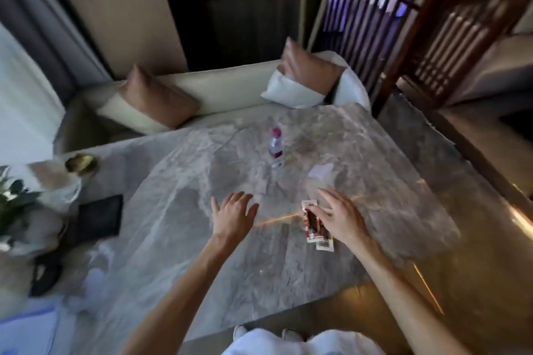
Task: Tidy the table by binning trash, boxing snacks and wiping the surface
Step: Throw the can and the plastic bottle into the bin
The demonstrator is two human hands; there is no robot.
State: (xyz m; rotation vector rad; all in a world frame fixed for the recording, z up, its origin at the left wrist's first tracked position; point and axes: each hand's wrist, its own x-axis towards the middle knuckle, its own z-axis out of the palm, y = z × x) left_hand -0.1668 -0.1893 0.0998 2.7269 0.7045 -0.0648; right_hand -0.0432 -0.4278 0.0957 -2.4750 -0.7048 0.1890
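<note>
1. Two snack packets (315, 225) are lying near the front edge of the table (202, 253), one partly over the other. They are long and narrow, with white and red borders and a dark brown middle.
2. The right hand (341, 222) is resting over the packets. Its thumb is touching the upper one, while the other fingers (326, 194) are stretching out straight and spread, not curling around anything.
3. The left hand (233, 216) is hovering just left of the packets, palm down, fingers released and a little apart, holding nothing.
4. A water bottle (276, 147) with a pink cap is standing upright farther back, near the middle of the table. A clear wrapper (321, 174) is lying between the bottle and the right hand; it is blurred.
5. The table top is showing grey marble with white veins.
6. On the left side a black flat case (99, 219), a plastic bag (62, 190), a golden dish (80, 163) and a plant (11, 199) are sitting.
7. Behind the table a cream sofa (225, 86) is carrying brown cushions (158, 95), and a dark wooden lattice screen (375, 8) is standing at the back right.
</note>
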